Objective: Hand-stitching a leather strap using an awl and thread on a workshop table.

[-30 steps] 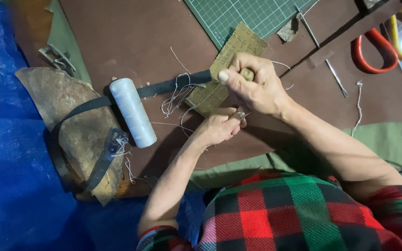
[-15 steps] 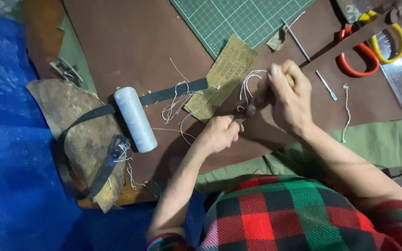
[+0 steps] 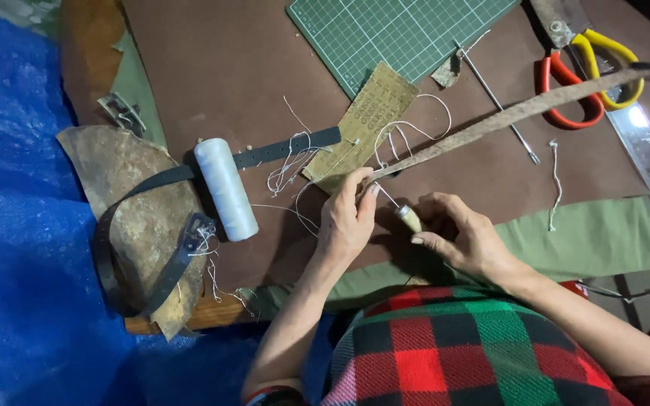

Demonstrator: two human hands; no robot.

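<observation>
Red-green-black plaid garment, bare forearms

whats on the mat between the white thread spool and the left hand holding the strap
In the head view, between the white thread spool and the left hand lie only loose white thread strands on the brown mat.

Left hand [image 3: 347,222] pinching the near end of a long leather strap [image 3: 505,116] slanting far and right. Right hand [image 3: 457,240] gripping a wooden-handled awl [image 3: 408,216] just beside it. White thread spool [image 3: 226,188] lying left, on the brown bench [image 3: 220,68]. Scissors [image 3: 588,79] far right, green cutting mat [image 3: 393,30] beyond.
</observation>
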